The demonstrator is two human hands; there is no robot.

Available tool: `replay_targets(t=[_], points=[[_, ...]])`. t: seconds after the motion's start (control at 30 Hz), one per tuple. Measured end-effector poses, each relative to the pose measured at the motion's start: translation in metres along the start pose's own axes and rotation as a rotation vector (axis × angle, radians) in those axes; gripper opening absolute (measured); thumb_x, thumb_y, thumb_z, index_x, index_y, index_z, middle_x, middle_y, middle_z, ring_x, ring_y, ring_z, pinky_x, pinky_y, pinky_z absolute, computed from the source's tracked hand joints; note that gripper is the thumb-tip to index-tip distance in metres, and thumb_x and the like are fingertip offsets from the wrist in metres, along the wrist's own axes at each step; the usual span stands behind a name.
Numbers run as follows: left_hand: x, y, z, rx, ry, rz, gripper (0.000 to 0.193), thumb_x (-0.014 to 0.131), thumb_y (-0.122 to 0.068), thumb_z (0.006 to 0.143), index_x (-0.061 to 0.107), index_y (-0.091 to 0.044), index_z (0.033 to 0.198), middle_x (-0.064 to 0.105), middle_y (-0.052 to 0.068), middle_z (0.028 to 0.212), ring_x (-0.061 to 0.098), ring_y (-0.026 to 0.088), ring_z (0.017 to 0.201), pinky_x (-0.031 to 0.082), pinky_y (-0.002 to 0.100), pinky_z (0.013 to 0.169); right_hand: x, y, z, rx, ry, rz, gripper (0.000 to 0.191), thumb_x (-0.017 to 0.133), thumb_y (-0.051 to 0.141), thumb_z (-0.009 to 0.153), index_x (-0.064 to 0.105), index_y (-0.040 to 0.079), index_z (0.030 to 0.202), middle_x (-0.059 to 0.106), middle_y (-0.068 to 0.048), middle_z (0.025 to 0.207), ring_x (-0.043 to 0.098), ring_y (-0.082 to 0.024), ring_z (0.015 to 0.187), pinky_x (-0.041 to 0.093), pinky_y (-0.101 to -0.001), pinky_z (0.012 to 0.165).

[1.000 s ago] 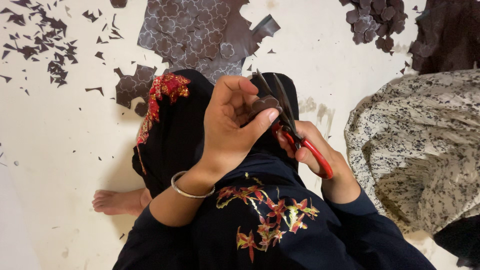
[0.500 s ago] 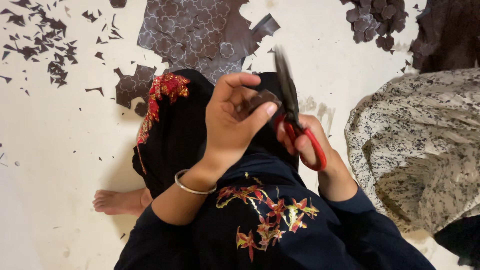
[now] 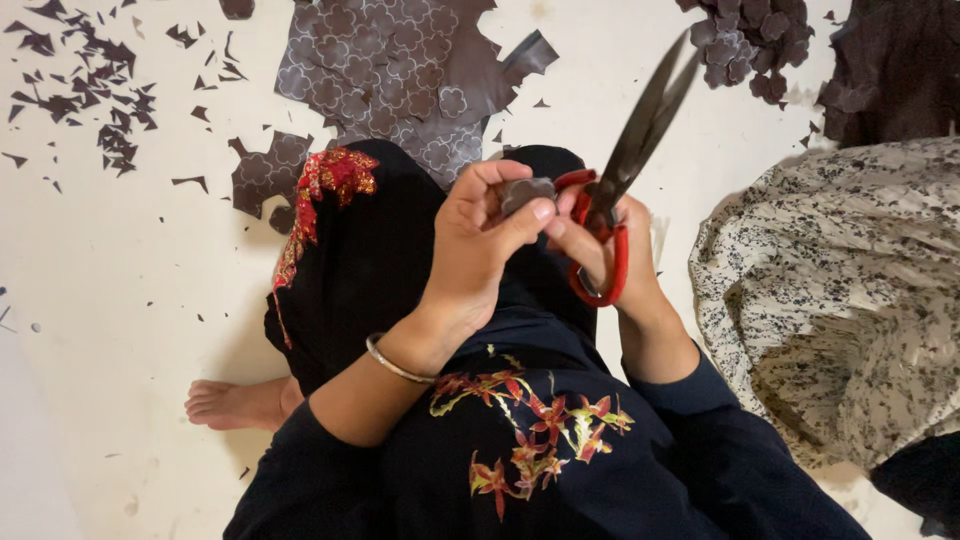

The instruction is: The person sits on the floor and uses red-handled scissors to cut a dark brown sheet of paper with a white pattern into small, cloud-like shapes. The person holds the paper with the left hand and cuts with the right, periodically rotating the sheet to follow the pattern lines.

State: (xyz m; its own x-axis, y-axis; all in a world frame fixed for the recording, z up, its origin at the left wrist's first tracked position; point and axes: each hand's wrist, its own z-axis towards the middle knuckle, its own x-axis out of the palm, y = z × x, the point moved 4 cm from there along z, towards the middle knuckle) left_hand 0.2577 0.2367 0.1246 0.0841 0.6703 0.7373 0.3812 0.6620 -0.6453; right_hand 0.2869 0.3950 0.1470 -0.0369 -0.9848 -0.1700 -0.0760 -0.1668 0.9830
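Between the fingertips of the left hand, above the lap, sat a small dark brown flower-shaped leather cut-out, pinched at its edge. It looked light, thin and pliable, best held by the rim near the cut line. Right beside it, the right hand gripped the red loop handles of long dark-bladed scissors, blades nearly closed and pointing up. Beyond lay a large brown patterned leather sheet on the pale floor, scraps scattered around.
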Motion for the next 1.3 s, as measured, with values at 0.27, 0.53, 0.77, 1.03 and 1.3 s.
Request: replay_targets(t=[0.27,0.53,0.77,1.03,1.3], points=[[0.002,-0.007,-0.002,-0.052,0.04,0.154,0.032,0.072,-0.003,0.094,0.068,0.0,0.125,0.071,0.003,0.101,0.066,0.009,0.088,0.053,0.023,0.074,-0.01,0.014,0.002,-0.095,-0.008,0.072,0.015,0.069,0.013,0.101,0.065,-0.001,0.103,0.065,-0.004,0.091,0.06,-0.01,0.08,0.049,-0.0237,0.074],[0.006,-0.026,-0.006,0.112,-0.002,0.139,0.024,0.071,-0.01,0.099,0.065,-0.003,0.121,0.074,0.005,0.102,0.068,0.009,0.083,0.053,0.021,0.064,-0.007,-0.004,-0.009,-0.073,0.222,-0.027,0.081,0.062,0.075,0.092,0.064,0.0,0.123,0.058,-0.001,0.09,0.055,-0.01,0.084,0.046,-0.0255,0.077],[0.009,-0.032,-0.012,0.213,0.024,0.173,0.024,0.069,-0.002,0.099,0.062,-0.002,0.122,0.07,0.005,0.105,0.069,0.009,0.093,0.06,0.024,0.073,0.004,0.002,-0.025,-0.01,0.322,-0.096,0.094,0.055,0.087,0.086,0.064,0.002,0.125,0.057,0.0,0.09,0.052,-0.01,0.081,0.042,-0.0241,0.072],[0.011,-0.033,-0.014,0.254,0.094,0.123,0.033,0.072,0.008,0.097,0.06,0.0,0.127,0.07,0.007,0.099,0.065,0.009,0.081,0.054,0.021,0.071,0.004,0.008,-0.022,-0.008,0.361,-0.153,0.093,0.053,0.091,0.082,0.066,0.006,0.118,0.055,0.001,0.084,0.049,-0.009,0.075,0.039,-0.0244,0.065],[0.012,-0.033,-0.014,0.178,0.041,0.149,0.031,0.071,0.012,0.092,0.06,0.002,0.119,0.07,0.008,0.104,0.067,0.009,0.084,0.056,0.022,0.066,0.004,0.008,-0.025,-0.026,0.354,-0.169,0.095,0.049,0.093,0.082,0.065,0.006,0.114,0.055,0.001,0.081,0.05,-0.009,0.072,0.039,-0.0242,0.064]])
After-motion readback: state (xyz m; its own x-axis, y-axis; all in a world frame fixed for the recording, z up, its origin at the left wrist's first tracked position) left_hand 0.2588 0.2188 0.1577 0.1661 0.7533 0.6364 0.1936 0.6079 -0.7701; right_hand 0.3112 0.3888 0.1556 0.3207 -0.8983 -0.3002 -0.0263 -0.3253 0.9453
